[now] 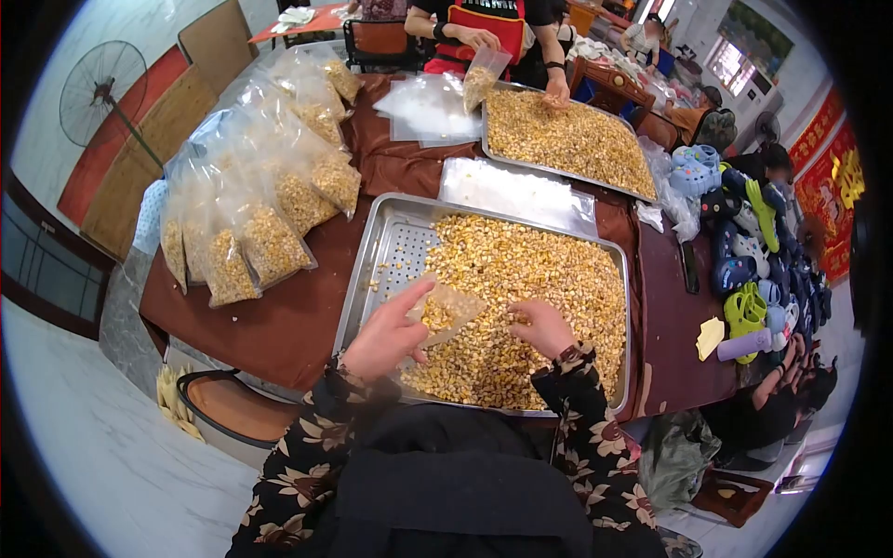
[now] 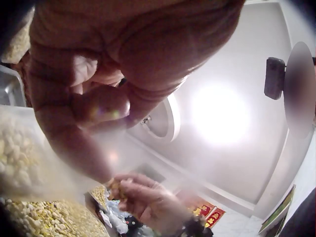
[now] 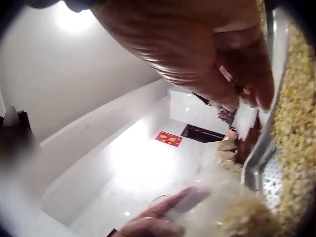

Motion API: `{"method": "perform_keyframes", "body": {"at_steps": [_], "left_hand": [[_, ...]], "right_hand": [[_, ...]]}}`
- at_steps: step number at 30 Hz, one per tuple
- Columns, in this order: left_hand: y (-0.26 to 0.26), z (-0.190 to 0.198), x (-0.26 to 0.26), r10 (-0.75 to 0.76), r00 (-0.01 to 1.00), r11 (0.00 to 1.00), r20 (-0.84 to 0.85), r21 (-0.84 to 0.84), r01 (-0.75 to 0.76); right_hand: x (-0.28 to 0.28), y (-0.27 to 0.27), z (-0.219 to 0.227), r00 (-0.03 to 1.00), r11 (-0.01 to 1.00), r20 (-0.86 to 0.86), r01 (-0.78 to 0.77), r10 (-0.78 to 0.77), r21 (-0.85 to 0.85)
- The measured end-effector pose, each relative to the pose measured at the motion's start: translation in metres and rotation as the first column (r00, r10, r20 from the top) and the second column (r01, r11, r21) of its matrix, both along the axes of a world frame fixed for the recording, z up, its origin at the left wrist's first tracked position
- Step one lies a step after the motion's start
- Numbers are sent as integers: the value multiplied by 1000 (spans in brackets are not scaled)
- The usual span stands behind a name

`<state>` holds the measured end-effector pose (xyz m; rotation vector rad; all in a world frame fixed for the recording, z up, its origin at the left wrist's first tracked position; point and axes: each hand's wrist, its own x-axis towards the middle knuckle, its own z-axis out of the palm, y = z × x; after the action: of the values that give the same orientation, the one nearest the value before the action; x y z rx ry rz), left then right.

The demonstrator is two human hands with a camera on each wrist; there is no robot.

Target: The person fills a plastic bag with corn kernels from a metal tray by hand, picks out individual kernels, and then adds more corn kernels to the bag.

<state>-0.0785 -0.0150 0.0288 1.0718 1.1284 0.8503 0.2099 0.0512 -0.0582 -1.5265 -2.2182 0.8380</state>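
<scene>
The left hand (image 1: pixel 386 335) pinches a small clear bag (image 1: pixel 446 312) over the corn kernels (image 1: pixel 530 279) in the metal tray (image 1: pixel 367 251) on the desk (image 1: pixel 298 316). The right hand (image 1: pixel 542 327), fingers curled, digs into the kernels. No label is legible.

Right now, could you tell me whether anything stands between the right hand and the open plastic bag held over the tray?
Nothing visible does. The right hand rests on the corn kernels, just beside the plastic bag that the left hand holds; only loose kernels lie between.
</scene>
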Motion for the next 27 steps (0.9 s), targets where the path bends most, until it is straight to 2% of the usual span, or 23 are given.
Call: {"method": "perform_keyframes", "body": {"at_steps": [1, 2, 5, 7, 10, 11, 13, 14, 15, 18, 19, 21, 22, 24, 25, 27], "left_hand": [[0, 0, 1, 0, 1000, 1000, 2, -5, 0], [0, 0, 1, 1, 1000, 1000, 4, -11, -1], [1, 2, 1, -7, 1000, 1000, -16, -7, 7], [2, 2, 4, -13, 1000, 1000, -15, -6, 13], [2, 1, 6, -11, 1000, 1000, -14, -5, 11], [2, 0, 7, -7, 1000, 1000, -13, -7, 7], [2, 1, 5, -10, 1000, 1000, -9, -9, 10], [2, 1, 4, -13, 1000, 1000, -5, -12, 13], [2, 2, 4, -11, 1000, 1000, -5, -11, 11], [1, 2, 4, -10, 1000, 1000, -8, 1, 10], [1, 2, 4, -12, 1000, 1000, -16, -4, 11], [2, 1, 4, -14, 1000, 1000, -24, -7, 14], [2, 0, 5, -10, 1000, 1000, -19, 1, 10], [3, -2, 6, -7, 1000, 1000, -15, 10, 7], [3, -3, 6, -2, 1000, 1000, -10, 13, 3], [4, -3, 5, 8, 1000, 1000, -7, 18, -8]], "right_hand": [[0, -4, -4, 989, 996, 144, -47, 37, 71], [2, -7, -7, 981, 998, 184, -55, 52, 11], [-12, -31, 5, 970, 997, 244, -29, 10, 75], [-15, -35, 4, 965, 998, 263, -18, 3, 53], [-10, -32, -19, 995, 997, 60, 75, -77, 36], [-4, -30, -24, 995, 997, 60, 75, -77, 37], [-5, -21, -12, 990, 993, -73, 114, -117, -42], [-6, -21, -5, 979, 987, -127, 163, -162, -7], [-8, -19, 4, 979, 987, -126, 160, -159, -6], [-13, -5, 27, 929, 980, -327, 128, -173, -155], [-21, -3, 44, 929, 980, -326, 128, -172, -154], [-40, -5, 80, 824, 948, -517, 73, -232, -310], [-50, -6, 90, 824, 948, -517, 73, -232, -309], [-69, -8, 105, 759, 987, -638, 35, -128, -157], [-78, -10, 112, 759, 987, -638, 34, -126, -155], [-93, -13, 120, 820, 998, -570, -52, 57, 24]]}}
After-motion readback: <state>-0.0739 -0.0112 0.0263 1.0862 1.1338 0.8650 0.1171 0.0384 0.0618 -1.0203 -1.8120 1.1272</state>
